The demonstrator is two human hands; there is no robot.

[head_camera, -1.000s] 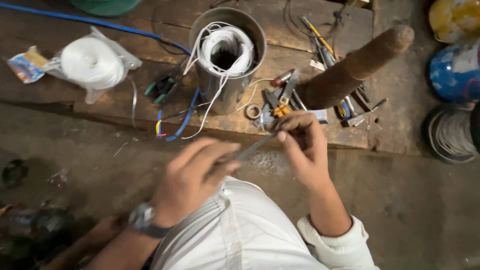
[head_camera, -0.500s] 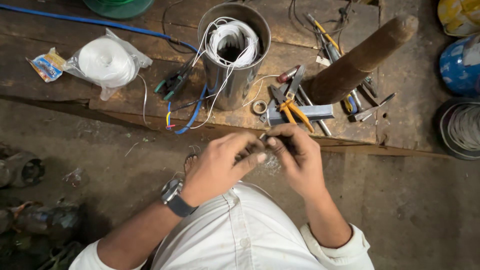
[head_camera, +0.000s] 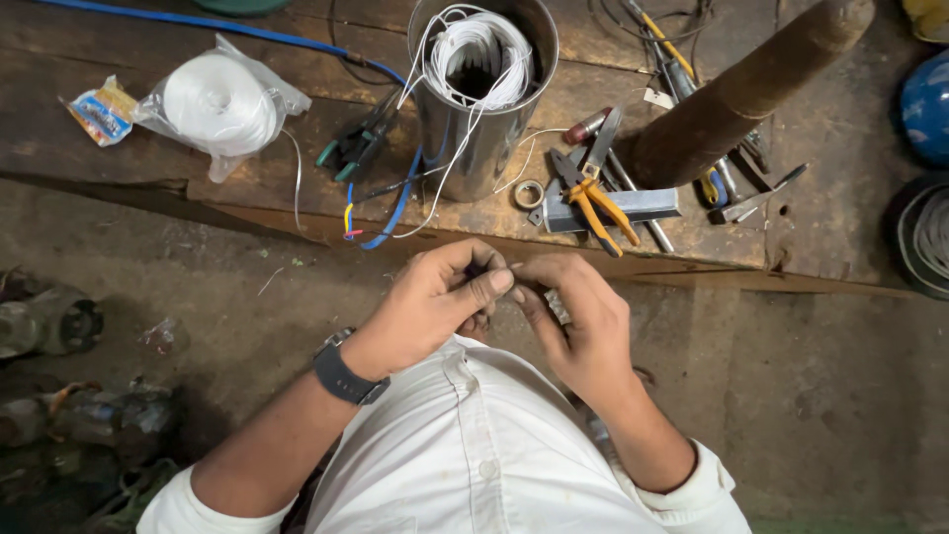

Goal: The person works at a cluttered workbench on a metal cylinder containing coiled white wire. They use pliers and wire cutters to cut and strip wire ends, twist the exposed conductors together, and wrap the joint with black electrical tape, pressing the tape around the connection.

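1. The left hand point(head_camera: 435, 302) and the right hand point(head_camera: 578, 321) meet fingertip to fingertip in front of the person's white shirt point(head_camera: 474, 445), just short of the edge of the worn wooden board point(head_camera: 297, 193).
2. Both hands are curled narrow, thumbs pressed against forefingers, pinching something small and dark between them; it is too hidden to tell what it is.
3. A dark wristwatch point(head_camera: 348, 374) sits on the left wrist.
4. Just beyond the left hand stands an upright shiny metal can point(head_camera: 474, 138) with a coil of white wire point(head_camera: 484, 59) inside, its loose strands trailing down onto the board.
5. Beyond the right hand lie orange-handled pliers point(head_camera: 593, 198) across a grey metal bar point(head_camera: 633, 206), with a small roll of tape point(head_camera: 529, 194) just beside them.
6. Farther past the right hand a thick brown wooden post point(head_camera: 741, 94) leans across the board.
7. Beyond and to the left of the left hand lie green-handled cutters point(head_camera: 351, 148), a blue cable point(head_camera: 395, 203) and, farther out, a white spool wrapped in clear plastic point(head_camera: 219, 104).
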